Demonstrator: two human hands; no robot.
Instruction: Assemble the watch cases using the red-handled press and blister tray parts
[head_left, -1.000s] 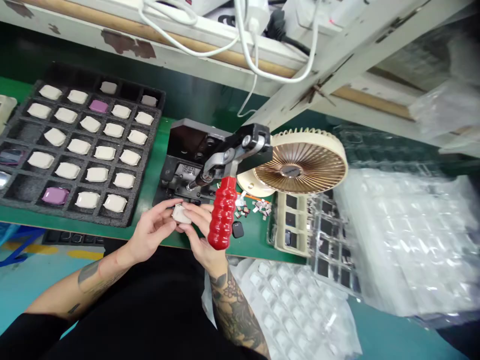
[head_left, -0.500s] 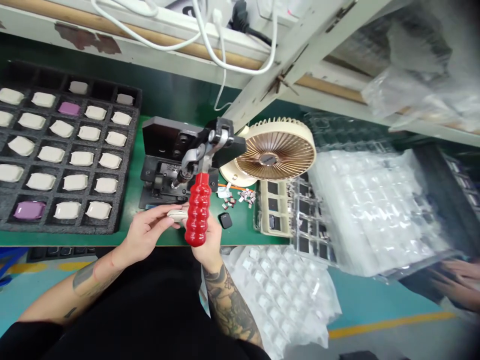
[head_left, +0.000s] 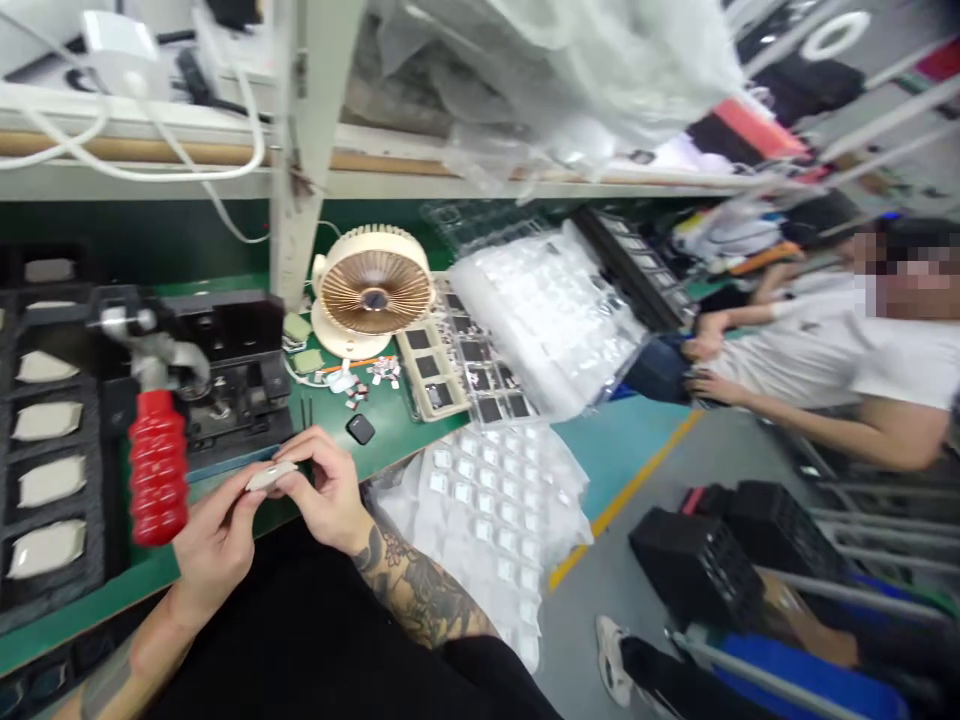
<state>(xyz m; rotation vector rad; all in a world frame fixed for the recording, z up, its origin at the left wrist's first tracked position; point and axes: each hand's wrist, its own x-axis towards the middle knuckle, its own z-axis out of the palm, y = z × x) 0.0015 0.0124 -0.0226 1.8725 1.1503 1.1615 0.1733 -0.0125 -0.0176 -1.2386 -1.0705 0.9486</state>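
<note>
part [head_left: 271, 475], small, flat and whitish, is between the fingertips of both hands, just over the near edge of the green table [head_left: 319, 412]; left hand [head_left: 217, 535] has its fingers closed on the left end of it; right hand [head_left: 330, 490] has its fingers curled and closed on the right end, so both hands pinch the same part; red handle [head_left: 157, 480] hangs just left of the left hand, in front of a black press [head_left: 225, 370]; foam tray [head_left: 96, 450] at far left has whitish pieces in its cells; a small black piece [head_left: 361, 429] lies on the table just beyond the right hand; a fan [head_left: 373, 290] stands behind it; clear trays [head_left: 480, 350] with dark squares lie beside the fan; a plastic bag [head_left: 495, 500] of white pieces hangs off the table edge near the right forearm; another person [head_left: 862, 360] in a white shirt sits at far right, well apart.
</note>
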